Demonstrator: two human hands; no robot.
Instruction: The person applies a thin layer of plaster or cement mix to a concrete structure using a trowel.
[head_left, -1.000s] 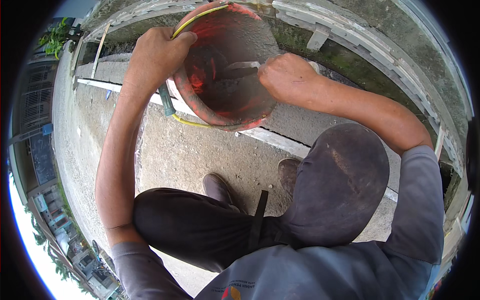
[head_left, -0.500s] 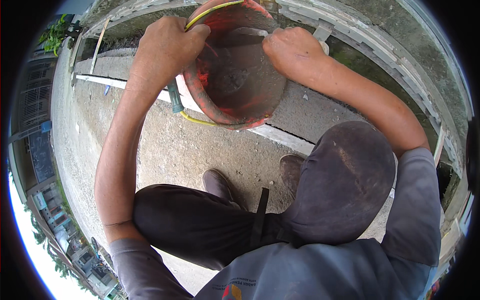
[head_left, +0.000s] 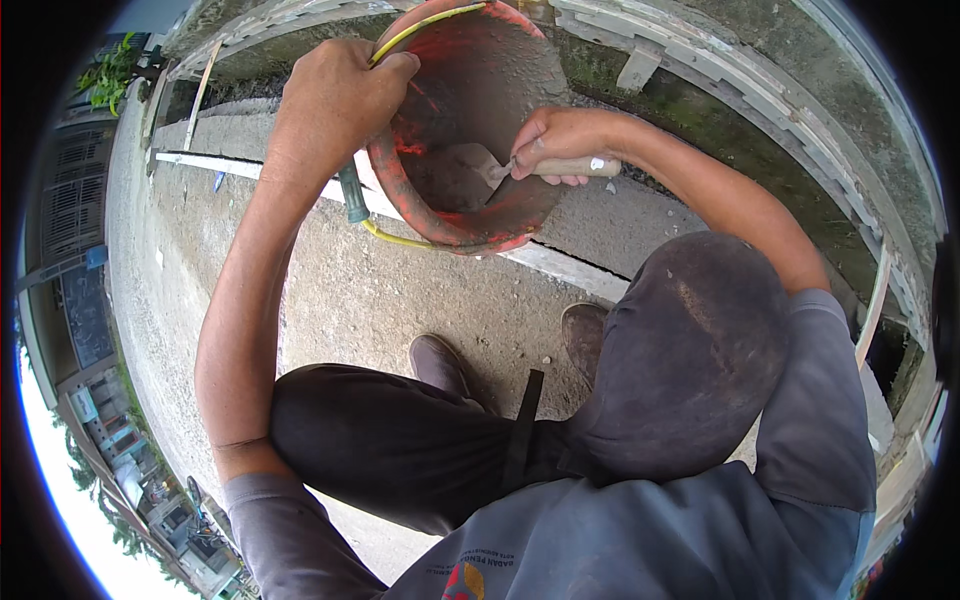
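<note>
A worn red bucket [head_left: 402, 203], smeared with grey mortar, is tipped so its mouth faces me. My left hand [head_left: 345, 92] is closed on its left rim, by the yellow wire handle [head_left: 430, 21]; the fingertips are hidden behind the rim. A green grip tube [head_left: 352, 194] hangs on that wire below the hand. In my right hand [head_left: 562, 138] is a pointing trowel [head_left: 585, 167], fingers wrapped round its pale wooden handle. The trowel's mortar-coated blade reaches into the bucket, against the grey mortar [head_left: 432, 180] near the lower side.
Beneath the bucket, a white board edge [head_left: 565, 272] crosses the concrete ground. Behind and to the right run a narrow trench [head_left: 700, 130] and pale slatted formwork [head_left: 770, 115]. My boots [head_left: 440, 362] stand just below the bucket. A road [head_left: 135, 220] lies at left.
My right hand has come down toward me with the trowel, from the bucket's upper right side to its lower right. The blade now shows low inside. My left hand keeps its hold.
</note>
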